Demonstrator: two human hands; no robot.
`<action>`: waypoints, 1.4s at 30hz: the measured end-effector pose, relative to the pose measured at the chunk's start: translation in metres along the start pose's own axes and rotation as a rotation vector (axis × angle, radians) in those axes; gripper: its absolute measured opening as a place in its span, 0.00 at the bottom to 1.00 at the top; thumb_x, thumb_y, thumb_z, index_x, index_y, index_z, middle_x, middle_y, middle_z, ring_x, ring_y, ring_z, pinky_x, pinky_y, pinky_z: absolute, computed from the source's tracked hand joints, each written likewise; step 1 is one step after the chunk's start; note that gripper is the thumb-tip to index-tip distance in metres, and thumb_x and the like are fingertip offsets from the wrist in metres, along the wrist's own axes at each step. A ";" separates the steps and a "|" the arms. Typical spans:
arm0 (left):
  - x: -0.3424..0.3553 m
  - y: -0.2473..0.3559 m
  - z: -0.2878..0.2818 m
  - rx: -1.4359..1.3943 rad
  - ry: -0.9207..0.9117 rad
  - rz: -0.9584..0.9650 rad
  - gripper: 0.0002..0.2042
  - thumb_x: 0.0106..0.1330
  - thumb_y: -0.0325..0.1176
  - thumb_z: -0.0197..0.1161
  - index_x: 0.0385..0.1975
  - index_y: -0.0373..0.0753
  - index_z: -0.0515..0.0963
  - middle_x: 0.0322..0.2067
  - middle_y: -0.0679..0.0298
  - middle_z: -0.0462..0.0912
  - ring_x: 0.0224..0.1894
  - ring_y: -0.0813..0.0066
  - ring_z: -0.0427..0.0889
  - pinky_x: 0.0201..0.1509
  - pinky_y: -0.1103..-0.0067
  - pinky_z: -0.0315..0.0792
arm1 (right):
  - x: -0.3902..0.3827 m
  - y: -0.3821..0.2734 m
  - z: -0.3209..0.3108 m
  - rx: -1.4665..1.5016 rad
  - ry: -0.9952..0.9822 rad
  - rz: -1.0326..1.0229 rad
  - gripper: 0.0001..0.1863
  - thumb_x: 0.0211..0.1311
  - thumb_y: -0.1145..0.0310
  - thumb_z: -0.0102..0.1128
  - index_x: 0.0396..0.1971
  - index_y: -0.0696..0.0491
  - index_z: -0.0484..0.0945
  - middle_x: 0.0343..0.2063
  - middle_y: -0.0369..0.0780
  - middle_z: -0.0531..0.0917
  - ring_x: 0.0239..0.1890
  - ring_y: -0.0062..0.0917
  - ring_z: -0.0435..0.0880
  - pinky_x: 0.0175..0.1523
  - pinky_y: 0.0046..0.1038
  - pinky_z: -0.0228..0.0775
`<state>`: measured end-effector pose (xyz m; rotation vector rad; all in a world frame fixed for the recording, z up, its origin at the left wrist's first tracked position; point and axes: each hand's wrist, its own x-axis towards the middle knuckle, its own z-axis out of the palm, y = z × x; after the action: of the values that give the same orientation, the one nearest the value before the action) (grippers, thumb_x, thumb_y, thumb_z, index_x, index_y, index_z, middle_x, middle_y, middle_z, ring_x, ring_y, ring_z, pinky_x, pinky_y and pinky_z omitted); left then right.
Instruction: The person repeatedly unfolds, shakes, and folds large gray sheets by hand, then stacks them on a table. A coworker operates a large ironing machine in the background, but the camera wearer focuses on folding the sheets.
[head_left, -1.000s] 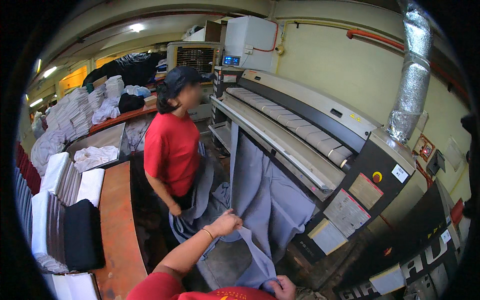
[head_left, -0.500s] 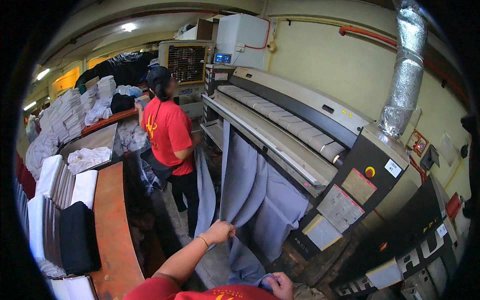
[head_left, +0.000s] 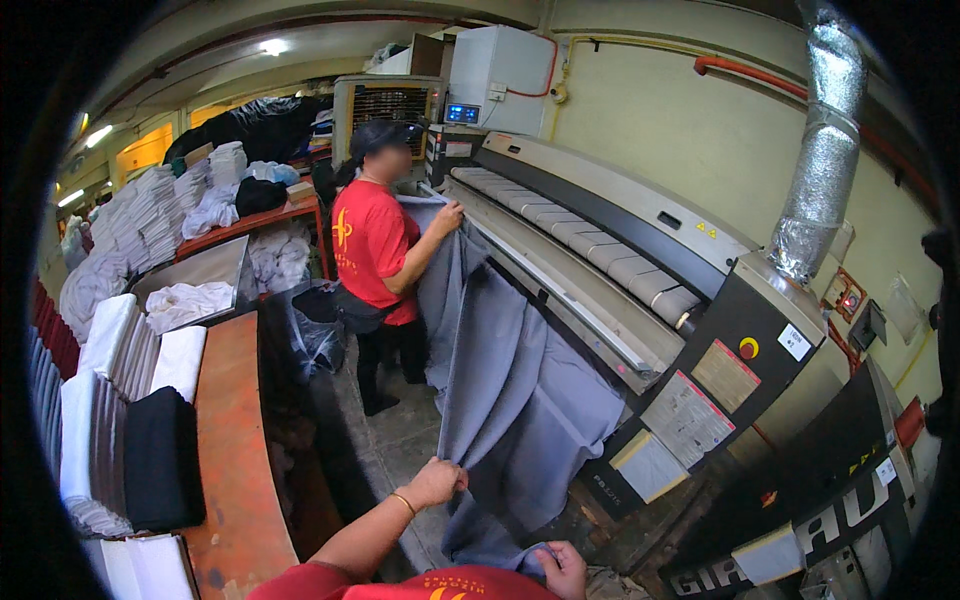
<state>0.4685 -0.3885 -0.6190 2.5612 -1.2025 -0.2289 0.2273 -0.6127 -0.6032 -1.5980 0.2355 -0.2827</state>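
A large grey cloth point(head_left: 545, 400) hangs in folds along the front of a long ironing machine point(head_left: 600, 225). My left hand point(head_left: 437, 482), with a thin bracelet at the wrist, is closed on the cloth's near edge. Lower down and to the right, my right hand point(head_left: 562, 570) pinches another part of that cloth near the bottom of the view. A co-worker point(head_left: 375, 240) in a red shirt stands at the machine's far end and holds up the far part of the cloth in a raised hand point(head_left: 449, 217).
On the left, an orange-brown tabletop point(head_left: 232, 430) bears stacked white linens point(head_left: 118, 340) and a folded black cloth point(head_left: 163, 465). Behind it are a metal bin point(head_left: 240, 268) and more piled linens. A foil-wrapped duct point(head_left: 822, 150) rises from the machine's right end.
The co-worker has turned toward the machine and lifted the cloth's far part to its front edge. My left hand, still gripping the cloth, is slightly lower in view. My right hand keeps its hold.
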 end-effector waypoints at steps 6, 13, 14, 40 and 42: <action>-0.003 0.012 -0.008 -0.055 0.062 0.062 0.05 0.56 0.30 0.59 0.30 0.46 0.80 0.33 0.64 0.82 0.43 0.66 0.79 0.46 0.69 0.65 | -0.002 -0.002 0.003 0.009 -0.005 0.014 0.06 0.61 0.75 0.61 0.36 0.61 0.75 0.31 0.38 0.83 0.34 0.16 0.79 0.42 0.20 0.71; -0.006 0.018 -0.002 -0.052 -0.030 0.058 0.05 0.61 0.35 0.59 0.33 0.47 0.80 0.34 0.66 0.81 0.45 0.68 0.78 0.48 0.69 0.64 | -0.006 0.008 0.000 0.103 0.004 0.063 0.06 0.61 0.75 0.61 0.36 0.60 0.76 0.32 0.37 0.83 0.34 0.16 0.79 0.43 0.20 0.71; -0.007 0.019 0.000 -0.056 -0.033 0.062 0.05 0.61 0.35 0.59 0.33 0.47 0.80 0.34 0.66 0.82 0.45 0.68 0.78 0.48 0.69 0.64 | -0.007 0.009 -0.001 0.083 0.005 0.044 0.06 0.61 0.75 0.61 0.36 0.60 0.76 0.32 0.37 0.83 0.34 0.16 0.79 0.43 0.20 0.71; 0.045 0.135 -0.081 -0.303 0.320 0.628 0.12 0.65 0.44 0.58 0.37 0.41 0.76 0.35 0.64 0.78 0.45 0.64 0.75 0.60 0.65 0.58 | -0.073 -0.137 -0.099 -0.398 0.167 -0.364 0.07 0.61 0.77 0.57 0.39 0.58 0.77 0.32 0.37 0.80 0.37 0.20 0.77 0.44 0.26 0.70; 0.060 0.118 -0.067 -0.297 0.298 0.539 0.12 0.65 0.45 0.57 0.37 0.43 0.77 0.35 0.65 0.78 0.46 0.65 0.75 0.65 0.60 0.54 | -0.089 -0.156 -0.124 -0.458 0.224 -0.339 0.07 0.61 0.76 0.57 0.40 0.58 0.76 0.33 0.37 0.80 0.37 0.20 0.77 0.45 0.26 0.70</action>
<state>0.4392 -0.4928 -0.5170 1.8594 -1.5423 0.0879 0.0992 -0.6944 -0.4464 -2.0624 0.2089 -0.7123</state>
